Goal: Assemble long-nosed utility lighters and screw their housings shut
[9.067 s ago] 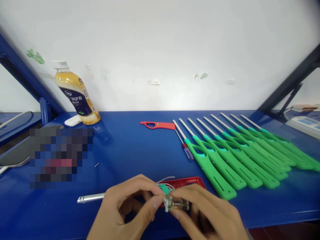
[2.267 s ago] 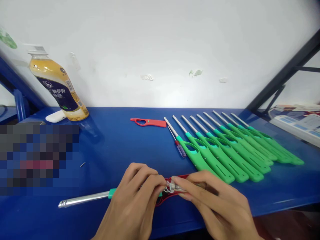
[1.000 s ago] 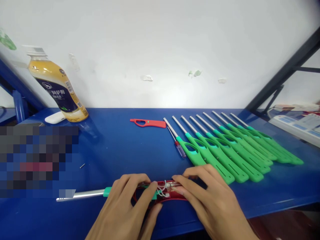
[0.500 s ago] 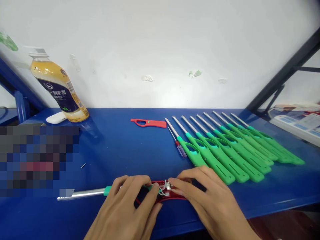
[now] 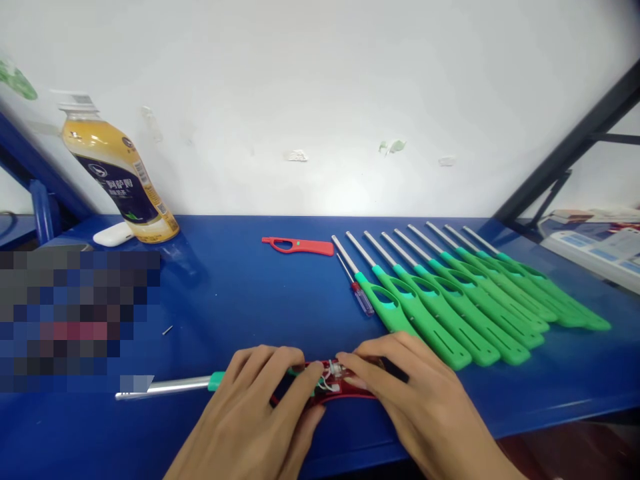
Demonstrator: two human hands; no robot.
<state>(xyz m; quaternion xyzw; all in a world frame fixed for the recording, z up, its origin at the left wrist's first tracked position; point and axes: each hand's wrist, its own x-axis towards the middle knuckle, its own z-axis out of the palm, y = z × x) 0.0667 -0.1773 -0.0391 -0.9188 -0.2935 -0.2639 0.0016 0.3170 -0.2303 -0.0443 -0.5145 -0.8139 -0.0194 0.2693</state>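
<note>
An opened long-nosed gas lighter (image 5: 345,387) lies at the table's front edge, its red half-shell showing inner parts and a white wire. Its metal tube (image 5: 180,384) points left from a teal collar (image 5: 216,381). My left hand (image 5: 260,407) is closed around the lighter's trigger end, thumb and fingers near the wire. My right hand (image 5: 415,393) grips the body on the right, with fingertips at the clear and metallic parts in the middle. Fingers hide much of the shell.
Several green lighters (image 5: 435,320) lie in a row at right, beside a screwdriver (image 5: 361,297). A red shell half (image 5: 305,247) lies at the back. At left are a small screw (image 5: 167,330), a drink bottle (image 5: 123,180) and a white case (image 5: 114,235).
My right fingertips have shifted slightly at the lighter's middle, and my left thumb has edged a little to the right. Both hands stay on the lighter.
</note>
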